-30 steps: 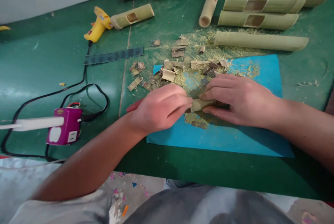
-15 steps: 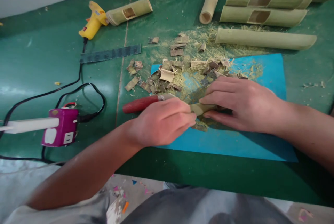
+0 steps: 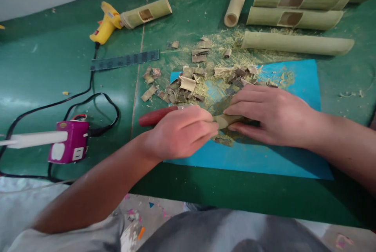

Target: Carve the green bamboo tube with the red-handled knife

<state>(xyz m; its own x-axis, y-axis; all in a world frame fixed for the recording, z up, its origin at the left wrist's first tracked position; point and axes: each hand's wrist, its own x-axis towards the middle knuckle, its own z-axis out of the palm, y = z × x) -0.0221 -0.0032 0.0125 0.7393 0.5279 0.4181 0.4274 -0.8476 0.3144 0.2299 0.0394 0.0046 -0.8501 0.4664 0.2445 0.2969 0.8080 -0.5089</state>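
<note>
Between my two hands is a small pale-green piece of bamboo (image 3: 226,120), low over a blue sheet (image 3: 252,162). My left hand (image 3: 185,130) pinches its left end with closed fingers. My right hand (image 3: 261,115) is closed round the right end, and the fingers hide much of it. Just behind my left hand lies a tool with a red handle (image 3: 157,116); its metal part is mostly covered by the hand. Beyond the fingers, small bamboo chips (image 3: 188,83) and yellowish shavings are heaped on the sheet's far edge. A flat scrap (image 3: 223,141) lies just below the held piece.
Cut bamboo tubes (image 3: 293,18) with square openings lie along the back, and a long plain bamboo length (image 3: 296,43) sits nearer. At left are a yellow glue gun (image 3: 105,25), a dark abrasive strip (image 3: 125,60), and a purple power socket (image 3: 69,142) with black cables on the green table (image 3: 235,193).
My left hand has shifted very slightly up and left along with the bamboo piece. Both hands keep their hold, and the surrounding things stay in place apart from a small camera shift.
</note>
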